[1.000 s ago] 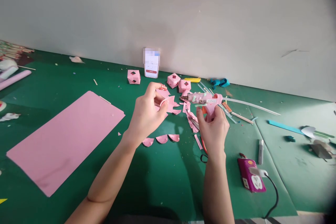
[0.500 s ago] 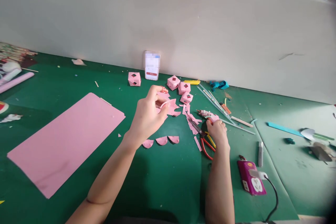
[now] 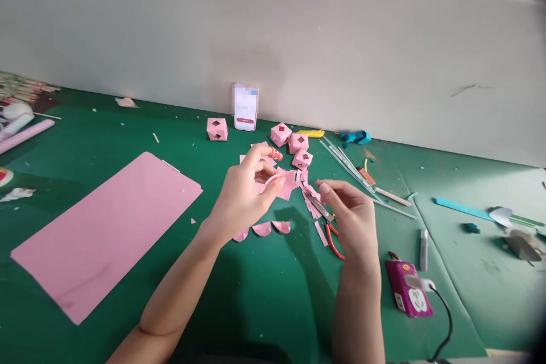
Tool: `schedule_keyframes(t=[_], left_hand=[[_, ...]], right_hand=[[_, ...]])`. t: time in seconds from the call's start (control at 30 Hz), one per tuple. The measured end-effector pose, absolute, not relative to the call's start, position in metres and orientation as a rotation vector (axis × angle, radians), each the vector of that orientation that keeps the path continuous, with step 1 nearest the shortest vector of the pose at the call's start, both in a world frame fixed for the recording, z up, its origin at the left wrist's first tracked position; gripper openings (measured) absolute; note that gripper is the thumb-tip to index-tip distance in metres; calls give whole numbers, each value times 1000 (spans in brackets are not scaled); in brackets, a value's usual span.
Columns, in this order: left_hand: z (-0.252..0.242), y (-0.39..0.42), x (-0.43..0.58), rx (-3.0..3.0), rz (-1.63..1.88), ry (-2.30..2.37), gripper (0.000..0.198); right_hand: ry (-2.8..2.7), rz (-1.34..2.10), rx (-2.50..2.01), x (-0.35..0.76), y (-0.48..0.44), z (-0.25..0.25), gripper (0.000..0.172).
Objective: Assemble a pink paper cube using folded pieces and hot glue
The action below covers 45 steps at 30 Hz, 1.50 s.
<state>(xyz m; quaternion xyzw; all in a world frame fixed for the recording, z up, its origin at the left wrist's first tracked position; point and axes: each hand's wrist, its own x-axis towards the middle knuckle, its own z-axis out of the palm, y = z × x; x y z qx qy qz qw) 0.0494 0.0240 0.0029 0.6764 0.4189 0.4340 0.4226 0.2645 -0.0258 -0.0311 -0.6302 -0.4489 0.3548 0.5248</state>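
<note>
My left hand pinches a pink paper piece between thumb and fingers, its pointed end facing right. More pink paper lies beneath that hand. My right hand is raised at the right, thumb and index finger brought together. What they hold, if anything, is too small or hidden to make out. Below it, red-handled scissors lie partly covered, blades among pink paper strips. Nearer me, pink half-round paper pieces sit in a row on the green table.
Several folded pink paper shapes stand near a phone leaning on the wall. A large pink sheet lies left. Clear strips, a glue stick and a purple power adapter with a cable are right.
My right hand has come up and left from the pink-wrapped tool, turning palm inward; that tool is now out of sight. My left hand shifted slightly right with the pink paper piece.
</note>
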Motion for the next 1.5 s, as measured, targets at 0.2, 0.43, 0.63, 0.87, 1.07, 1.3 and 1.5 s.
schedule_keyframes(t=[0.2,0.43,0.63,0.87,1.07,1.3,1.5], left_hand=[[11,12,51,1654,1061,982,29],[13,5,55,1692,1014,975,28],[14,5,56,1733,1026,999,28],[9,2,59,1926,1041,1131,27],[1,3,65,2025,1097,1149,26],[-1,4,70,2032,1091,1155,26],[-3,7,70,2026,1075,1144,25]], right_hand=[[-912,1271,-1190,240,-28,-29,20],[-833,1444,-1048,237,-30,-24,18],[-862,1417,-1086,237,-31,-26,17],[-1017,1237,-1253,233,-34,-23,18],[-1087,1005,-1365,220,-34,-21,25],[-1143,859,-1358,214,-33,-31,24],[-1112,872,-1353,214,-32,-35,24]])
